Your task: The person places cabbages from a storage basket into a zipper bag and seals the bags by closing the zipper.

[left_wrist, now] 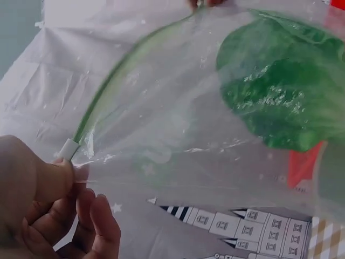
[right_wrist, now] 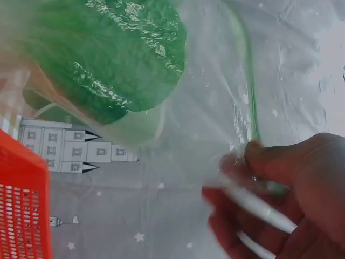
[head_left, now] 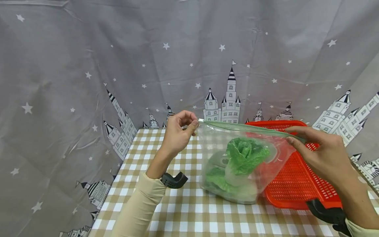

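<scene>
Stretched between both hands is a clear zip bag [head_left: 214, 141] with a green seal strip [head_left: 245, 127] along its top. Leafy green lettuce [head_left: 244, 154] with pale stalks shows through the plastic, its leaves pressed near the film in both wrist views. At the bag's left top corner, by the white slider [left_wrist: 68, 149], thumb and forefinger of my left hand [head_left: 180, 131] pinch the edge. My right hand [head_left: 322, 149] pinches the strip near the opposite corner between thumb and fingers. The bag's bottom hangs low, right at the checked cloth.
A red plastic basket [head_left: 296, 177] with perforated walls stands behind and right of the bag, partly covered by it and by my right arm. Brown-and-white checked cloth [head_left: 180, 210] covers the table. A grey curtain [head_left: 133, 49] printed with castles and stars hangs behind.
</scene>
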Demonstrator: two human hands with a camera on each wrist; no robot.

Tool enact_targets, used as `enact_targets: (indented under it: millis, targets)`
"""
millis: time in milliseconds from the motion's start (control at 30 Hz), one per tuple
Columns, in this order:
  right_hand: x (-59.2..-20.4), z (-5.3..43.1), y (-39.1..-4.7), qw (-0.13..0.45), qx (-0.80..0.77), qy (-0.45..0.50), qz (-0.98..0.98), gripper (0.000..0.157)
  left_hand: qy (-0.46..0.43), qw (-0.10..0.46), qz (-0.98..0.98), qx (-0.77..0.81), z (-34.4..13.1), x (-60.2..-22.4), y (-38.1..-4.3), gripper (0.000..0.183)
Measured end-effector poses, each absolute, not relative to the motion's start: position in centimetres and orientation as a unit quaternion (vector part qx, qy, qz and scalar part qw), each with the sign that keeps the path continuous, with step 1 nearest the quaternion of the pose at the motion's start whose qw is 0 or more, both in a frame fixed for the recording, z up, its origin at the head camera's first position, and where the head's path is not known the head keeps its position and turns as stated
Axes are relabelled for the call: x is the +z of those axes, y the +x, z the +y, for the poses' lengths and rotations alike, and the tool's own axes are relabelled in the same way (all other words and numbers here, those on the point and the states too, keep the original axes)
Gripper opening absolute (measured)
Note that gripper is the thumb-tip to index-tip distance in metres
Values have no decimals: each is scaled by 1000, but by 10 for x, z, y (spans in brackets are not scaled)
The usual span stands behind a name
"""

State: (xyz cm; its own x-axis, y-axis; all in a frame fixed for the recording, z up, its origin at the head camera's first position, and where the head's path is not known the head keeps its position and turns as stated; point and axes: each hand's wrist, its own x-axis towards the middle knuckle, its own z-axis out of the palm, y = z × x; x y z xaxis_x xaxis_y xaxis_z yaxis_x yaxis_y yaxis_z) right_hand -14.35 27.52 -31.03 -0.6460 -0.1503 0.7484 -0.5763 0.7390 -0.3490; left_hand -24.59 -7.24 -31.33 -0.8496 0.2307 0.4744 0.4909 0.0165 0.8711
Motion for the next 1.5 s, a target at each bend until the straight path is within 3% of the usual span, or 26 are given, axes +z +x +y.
enact_targets:
  millis: [167,300,367,600,733,1067,1500]
  targets:
    - [-300,241,-148,383,274,250,-846,34,-256,109,-709,-648,-63,-316,-235,6]
    - [-286,191,-148,397,270,299,-825,47,-251,129,-710,-646,-56,-317,-229,10]
    - [-282,166,-148,401,259,311,-822,43,-255,134,-710,-643,-54,-318,-226,7]
    - [-279,121,-163,340,237,262,-872,34,-279,139,-704,-638,-49,-318,-219,5]
    - [-286,119,-174,316,289,257,-866,24,-279,133,-700,-644,-49,-320,-217,5]
    - [-298,123,-186,317,376,291,-821,9,-272,117,-696,-654,-46,-319,-212,6]
    - [-299,172,-176,293,345,238,-859,9,-232,141,-688,-673,-75,-322,-225,6]
